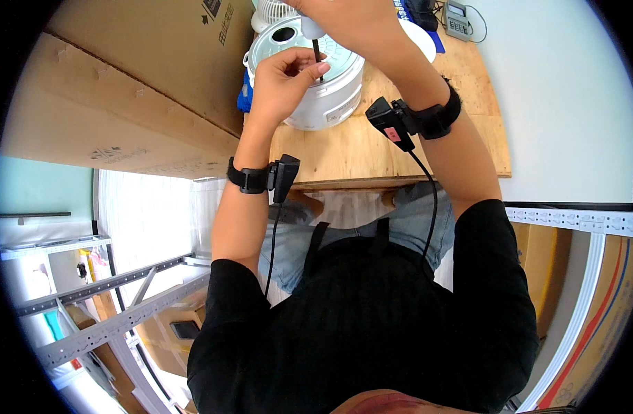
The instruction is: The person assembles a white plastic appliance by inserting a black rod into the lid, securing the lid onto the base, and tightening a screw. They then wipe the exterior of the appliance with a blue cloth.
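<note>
A white rice cooker point(328, 93) with a silver lid stands on a wooden table point(372, 148) at the top of the view. My left hand point(283, 81) rests on the lid with its fingertips pinched around a thin dark shaft point(317, 55) that stands upright on the lid. My right hand point(334, 15), partly cut off by the top edge, grips a white handle point(311, 29) at the upper end of that shaft. Both wrists wear black bands with small wired sensor units.
Large cardboard boxes point(133, 83) lean against the table's left side. A white fan point(271, 12) stands behind the cooker, and a grey calculator point(457, 19) lies at the table's far end. Metal shelf rails point(102, 303) sit at lower left, a white rail point(572, 221) at right.
</note>
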Demonstrator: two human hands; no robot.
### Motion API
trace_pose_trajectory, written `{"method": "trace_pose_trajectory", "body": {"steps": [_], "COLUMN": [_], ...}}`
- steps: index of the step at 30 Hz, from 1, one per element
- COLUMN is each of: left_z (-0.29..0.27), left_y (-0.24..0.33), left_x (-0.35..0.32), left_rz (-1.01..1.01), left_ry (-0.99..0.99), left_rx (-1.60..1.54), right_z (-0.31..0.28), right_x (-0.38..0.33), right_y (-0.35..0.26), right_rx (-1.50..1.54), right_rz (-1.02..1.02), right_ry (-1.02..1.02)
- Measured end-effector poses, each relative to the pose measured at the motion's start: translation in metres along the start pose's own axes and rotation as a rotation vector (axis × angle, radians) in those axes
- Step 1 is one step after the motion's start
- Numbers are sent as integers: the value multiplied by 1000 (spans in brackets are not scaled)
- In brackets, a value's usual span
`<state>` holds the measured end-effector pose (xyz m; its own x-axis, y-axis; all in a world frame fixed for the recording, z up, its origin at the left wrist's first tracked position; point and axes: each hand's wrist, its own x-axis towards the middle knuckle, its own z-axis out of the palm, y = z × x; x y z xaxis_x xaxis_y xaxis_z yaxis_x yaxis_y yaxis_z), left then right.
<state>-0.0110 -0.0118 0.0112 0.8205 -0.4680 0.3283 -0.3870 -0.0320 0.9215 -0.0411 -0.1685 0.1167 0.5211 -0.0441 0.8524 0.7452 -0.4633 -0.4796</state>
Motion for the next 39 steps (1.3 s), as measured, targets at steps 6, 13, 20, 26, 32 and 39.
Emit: {"method": "trace_pose_trajectory", "body": {"steps": [6, 13, 20, 26, 32, 39], "left_z": [5, 3, 0, 3, 1, 0], "left_y": [-2, -5, -5, -2, -7, -11], "left_x": [1, 1, 3, 1, -1, 3], "left_rz": [3, 23, -2, 19, 11, 7], "left_ry": [-5, -38, -13, -7, -25, -81], "left_rx": [-17, -3, 83, 19, -2, 89], "right_z": [-4, 0, 2, -1, -3, -2], "right_x": [-1, 5, 8, 1, 2, -1], "right_y": [7, 14, 5, 23, 12, 0], "right_rx": [394, 466, -76, 828, 397, 101], "right_rz": [270, 235, 191, 380, 377, 361], "right_ry": [-79, -69, -36, -207, -210, -181]}}
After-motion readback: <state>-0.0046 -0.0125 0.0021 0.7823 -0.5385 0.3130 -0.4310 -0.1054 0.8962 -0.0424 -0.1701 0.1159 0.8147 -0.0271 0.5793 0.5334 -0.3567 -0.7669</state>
